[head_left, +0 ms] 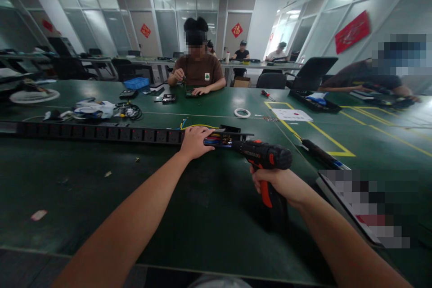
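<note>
A long black power strip [135, 135] with a row of sockets lies across the green table. My left hand [196, 142] is wrapped over the strip near its right end, gripping it. Beside that hand the strip's end is uncovered, and coloured wires [219, 141] show inside. My right hand [275, 182] holds a black and orange cordless drill [265, 155] by its handle. The drill's nose points left at the uncovered end of the strip. Whether the bit touches anything there is too small to tell.
Beyond the strip lie a roll of white tape [242, 113], a red screwdriver [267, 95], a white paper sheet [292, 114] and a cable bundle [128, 110]. A black tool [320, 154] lies to the right. Across the table, a person [199, 69] handles small parts near a blue basket [136, 83].
</note>
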A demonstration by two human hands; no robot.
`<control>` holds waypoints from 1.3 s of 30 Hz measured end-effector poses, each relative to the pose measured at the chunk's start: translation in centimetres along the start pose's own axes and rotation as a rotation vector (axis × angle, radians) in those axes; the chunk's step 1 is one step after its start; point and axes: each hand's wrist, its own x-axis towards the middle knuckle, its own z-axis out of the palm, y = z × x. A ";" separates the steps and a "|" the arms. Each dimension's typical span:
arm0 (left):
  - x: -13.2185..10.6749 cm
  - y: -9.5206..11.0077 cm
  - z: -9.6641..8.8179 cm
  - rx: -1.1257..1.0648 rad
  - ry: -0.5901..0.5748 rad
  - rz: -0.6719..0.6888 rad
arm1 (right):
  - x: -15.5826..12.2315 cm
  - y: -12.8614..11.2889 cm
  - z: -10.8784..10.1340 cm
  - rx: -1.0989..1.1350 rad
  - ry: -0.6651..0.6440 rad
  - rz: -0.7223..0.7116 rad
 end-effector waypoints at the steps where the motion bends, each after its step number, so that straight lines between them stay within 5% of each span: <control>1: 0.0 0.0 0.0 0.000 -0.003 -0.001 | 0.0 0.0 0.0 0.001 -0.002 -0.006; 39: 0.0 0.1 -0.1 -0.010 -0.009 -0.014 | -0.3 -0.8 0.4 0.124 0.031 0.072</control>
